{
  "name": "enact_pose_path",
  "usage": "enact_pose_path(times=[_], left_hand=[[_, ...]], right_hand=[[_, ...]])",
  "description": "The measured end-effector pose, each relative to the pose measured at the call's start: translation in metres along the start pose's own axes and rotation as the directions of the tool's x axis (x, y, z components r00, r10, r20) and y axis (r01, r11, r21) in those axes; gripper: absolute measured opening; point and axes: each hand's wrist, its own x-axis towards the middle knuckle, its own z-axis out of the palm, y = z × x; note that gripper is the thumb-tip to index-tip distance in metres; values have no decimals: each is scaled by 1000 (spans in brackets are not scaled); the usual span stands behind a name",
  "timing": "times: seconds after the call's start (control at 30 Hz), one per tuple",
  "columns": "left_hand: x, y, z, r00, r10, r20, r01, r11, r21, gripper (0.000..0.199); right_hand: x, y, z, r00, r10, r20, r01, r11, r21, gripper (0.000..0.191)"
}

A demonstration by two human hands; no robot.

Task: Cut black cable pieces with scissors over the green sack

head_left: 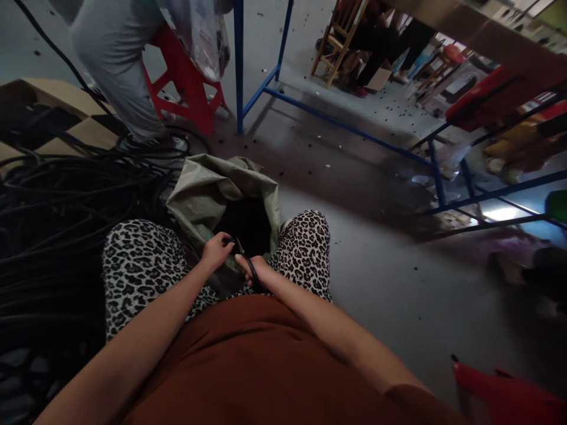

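Black-handled scissors (251,270) are in my right hand (254,268), its fingers closed round the handles and the blades pointing up and left. My left hand (217,249) pinches a small dark piece (227,241) just left of the blades. Both hands are between my knees, over the near edge of an open grey-green sack (199,186). The inside of the sack is dark, so its contents cannot be made out.
Piles of black tubing or cable (66,200) lie at the left, by a cardboard box (57,97). A person in grey trousers sits on a red stool (190,94). Blue table frames (345,124) stand ahead. A red object (509,392) is at the lower right.
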Motion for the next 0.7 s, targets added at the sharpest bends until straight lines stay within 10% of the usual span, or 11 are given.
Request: enact_pose_path(times=[0.23, 0.43, 0.57, 0.7], left_hand=[[8, 8, -9, 989, -102, -108, 84, 984, -157, 57], [9, 5, -3, 989, 11, -145, -28, 993, -118, 57], [11, 19, -25, 992, 28, -125, -40, 995, -94, 56], [8, 40, -84, 980, 20, -198, -26, 999, -32, 54]], right_hand=[[-69, -29, -44, 928, -359, 95, 315, 896, 312, 47], [-80, -20, -194, 862, -411, -298, 502, 776, 382, 48], [-7, 42, -284, 812, 15, -583, 17, 999, 49, 42], [62, 102, -324, 771, 216, -599, -451, 849, -276, 42]])
